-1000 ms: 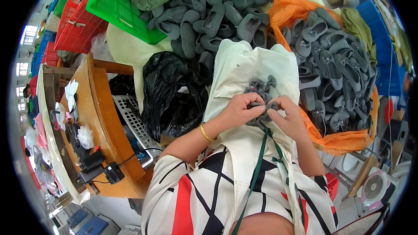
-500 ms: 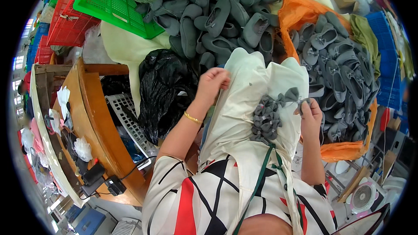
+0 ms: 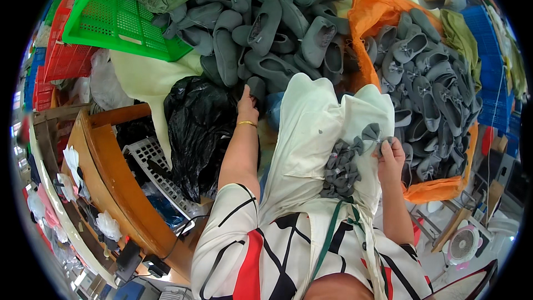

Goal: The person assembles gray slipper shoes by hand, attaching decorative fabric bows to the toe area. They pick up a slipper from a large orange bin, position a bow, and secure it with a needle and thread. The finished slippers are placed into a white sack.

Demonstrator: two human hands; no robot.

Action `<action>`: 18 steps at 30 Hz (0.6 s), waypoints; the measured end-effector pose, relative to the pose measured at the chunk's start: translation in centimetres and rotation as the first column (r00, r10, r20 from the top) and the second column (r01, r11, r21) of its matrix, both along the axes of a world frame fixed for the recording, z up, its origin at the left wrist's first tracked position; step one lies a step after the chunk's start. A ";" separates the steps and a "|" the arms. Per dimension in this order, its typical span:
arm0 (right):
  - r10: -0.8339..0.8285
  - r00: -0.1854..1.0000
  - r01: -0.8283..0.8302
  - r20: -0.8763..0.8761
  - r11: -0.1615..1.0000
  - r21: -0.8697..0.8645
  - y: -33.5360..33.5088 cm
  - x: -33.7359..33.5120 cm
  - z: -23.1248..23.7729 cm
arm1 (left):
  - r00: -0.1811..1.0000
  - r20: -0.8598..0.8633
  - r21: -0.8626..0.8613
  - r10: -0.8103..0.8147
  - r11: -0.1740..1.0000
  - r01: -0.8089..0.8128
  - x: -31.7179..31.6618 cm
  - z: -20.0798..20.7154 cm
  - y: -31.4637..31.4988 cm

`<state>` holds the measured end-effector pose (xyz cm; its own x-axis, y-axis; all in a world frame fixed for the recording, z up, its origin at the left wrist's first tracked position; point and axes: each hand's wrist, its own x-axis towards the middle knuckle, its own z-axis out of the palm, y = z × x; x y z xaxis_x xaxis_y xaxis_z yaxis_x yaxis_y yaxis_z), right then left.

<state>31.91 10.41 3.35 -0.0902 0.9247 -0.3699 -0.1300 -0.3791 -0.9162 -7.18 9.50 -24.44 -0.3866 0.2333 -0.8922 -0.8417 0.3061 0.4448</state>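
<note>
My left hand (image 3: 247, 106) reaches to the near edge of a heap of grey shoes (image 3: 266, 25). It closes at the end of one grey shoe (image 3: 256, 86), one digit stretched along its side and the others partly hidden. Over my lap, my right hand (image 3: 392, 154) pinches a small grey fabric bow (image 3: 383, 140) between thumb and fingers. Beside it a cluster of grey bows (image 3: 342, 168) lies on the cream apron (image 3: 302, 133) that covers my legs.
An orange sack (image 3: 371, 8) at the right holds grey shoes with bows. A green crate (image 3: 119, 28) stands far left, a black plastic bag (image 3: 200, 133) left of my arm. A wooden table (image 3: 114, 172) and white basket (image 3: 158, 169) are further left; a small fan (image 3: 463, 244) is lower right.
My left hand has moved from above the apron, forward and left, to the shoe heap. The right hand keeps its bow and has shifted slightly downward. The view has turned a little.
</note>
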 end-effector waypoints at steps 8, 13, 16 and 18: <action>0.015 0.999 -0.016 -0.040 1.000 -0.011 0.0 0.5 -0.7 | 0.996 0.029 0.620 -0.089 0.783 0.051 -0.6 12.1 -0.1; -0.009 0.994 0.006 -0.110 1.000 -0.023 -0.2 0.0 0.6 | 0.666 -0.560 0.433 -0.493 0.510 0.743 1.5 29.2 -3.5; 0.009 0.982 -0.003 -0.190 1.000 0.030 -0.4 0.3 0.9 | -0.041 -0.888 -0.086 -0.457 0.076 0.993 3.6 35.6 -6.9; 0.032 0.981 -0.023 -0.193 0.998 0.051 -0.7 0.5 1.4 | -0.494 -0.831 -0.495 -0.257 -0.066 0.867 6.4 39.4 -9.5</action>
<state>32.43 9.67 4.80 -0.1811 0.9371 -0.2983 -0.2968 -0.3413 -0.8919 -0.82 -0.03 14.94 0.3284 0.9443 -0.0216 0.7130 -0.2329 0.6613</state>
